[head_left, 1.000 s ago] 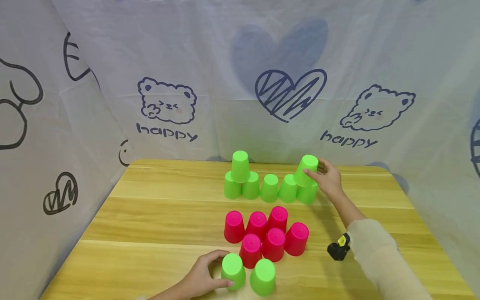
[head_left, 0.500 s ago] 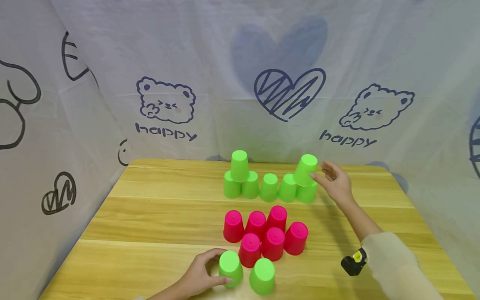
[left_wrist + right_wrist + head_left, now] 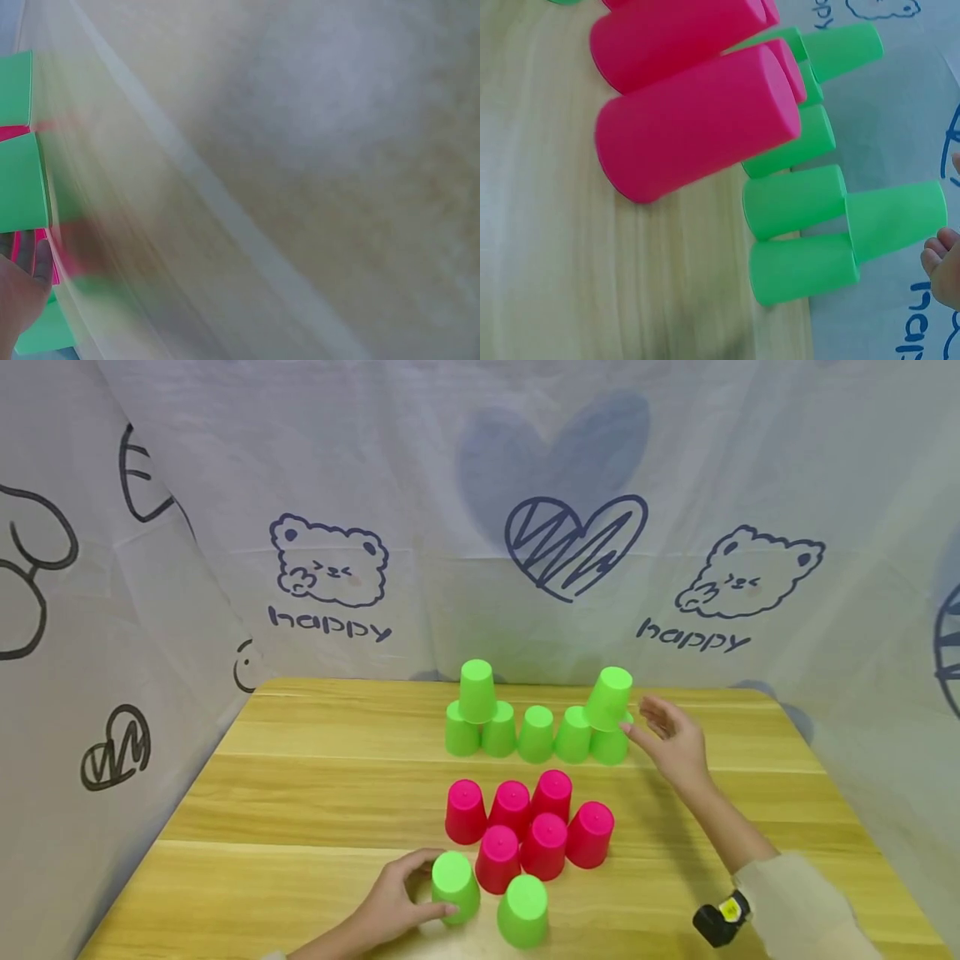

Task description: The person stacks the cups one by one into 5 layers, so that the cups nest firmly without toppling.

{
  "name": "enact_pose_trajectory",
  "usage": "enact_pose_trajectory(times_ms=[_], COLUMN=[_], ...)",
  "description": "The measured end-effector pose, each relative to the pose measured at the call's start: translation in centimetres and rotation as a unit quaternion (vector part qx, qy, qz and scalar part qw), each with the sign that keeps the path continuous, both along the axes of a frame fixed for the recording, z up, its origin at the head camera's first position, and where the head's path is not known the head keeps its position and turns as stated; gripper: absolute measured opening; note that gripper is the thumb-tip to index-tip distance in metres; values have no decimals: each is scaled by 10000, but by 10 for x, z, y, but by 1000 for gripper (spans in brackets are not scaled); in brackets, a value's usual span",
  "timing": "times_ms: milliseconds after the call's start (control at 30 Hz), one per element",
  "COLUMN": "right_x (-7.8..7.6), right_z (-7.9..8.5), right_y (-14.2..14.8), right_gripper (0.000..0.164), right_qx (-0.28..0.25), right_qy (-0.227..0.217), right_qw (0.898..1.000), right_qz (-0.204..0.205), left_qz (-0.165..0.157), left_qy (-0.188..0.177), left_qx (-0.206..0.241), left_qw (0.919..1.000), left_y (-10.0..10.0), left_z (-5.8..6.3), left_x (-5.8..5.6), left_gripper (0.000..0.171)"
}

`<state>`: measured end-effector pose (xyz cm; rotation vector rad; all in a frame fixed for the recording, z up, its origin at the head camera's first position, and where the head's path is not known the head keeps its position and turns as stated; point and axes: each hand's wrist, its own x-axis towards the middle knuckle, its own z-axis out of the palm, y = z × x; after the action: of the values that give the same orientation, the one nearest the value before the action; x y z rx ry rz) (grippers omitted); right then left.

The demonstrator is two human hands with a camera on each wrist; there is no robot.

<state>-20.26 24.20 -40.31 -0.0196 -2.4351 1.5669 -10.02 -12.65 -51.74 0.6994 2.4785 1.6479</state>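
Observation:
In the head view my left hand [image 3: 390, 897] grips a green cup [image 3: 455, 889] near the front edge, thumb on its near side and fingers behind. The left wrist view has this hand [image 3: 26, 289] at its lower left, beside a green cup [image 3: 21, 182]. A second upside-down green cup [image 3: 522, 910] stands just to the right of the held one. At the back, my right hand [image 3: 675, 743] is held with spread, relaxed fingers beside the right upper green cup [image 3: 609, 697], which bridges two lower cups. Another green cup [image 3: 477, 691] sits likewise on the left pair of the back row.
Between the hands and the back row, several upside-down pink cups [image 3: 543, 845] form a close cluster. A green cup [image 3: 536, 733] stands mid-row at the back. The wooden table [image 3: 300, 793] meets a printed cloth [image 3: 420, 527] behind. A small black device [image 3: 722, 920] is at my right sleeve.
My right hand has let go of the upper right green cup and drawn back to the right. My left hand has shifted the front green cup slightly left and away from me.

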Motion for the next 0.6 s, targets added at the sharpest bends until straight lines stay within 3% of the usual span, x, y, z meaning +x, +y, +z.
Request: enact_pose_trajectory(times_ms=[167,333,600], right_x=[12,23,39], right_z=[-2,-4,-8], right_y=[-5,-9,-13], right_gripper=[50,46,46], right_qx=[-200,-617,-703], right_qy=[337,838,852], right_qw=[9992,9939,9905], right_qz=[58,370,825], left_qz=[26,55,208], left_qy=[0,6,-17], left_qx=[50,92,-31], left_qw=[10000,9999,9998], left_y=[0,0,1], left_z=[1,1,2], left_x=[-3,-4,-5], left_gripper=[50,50,50])
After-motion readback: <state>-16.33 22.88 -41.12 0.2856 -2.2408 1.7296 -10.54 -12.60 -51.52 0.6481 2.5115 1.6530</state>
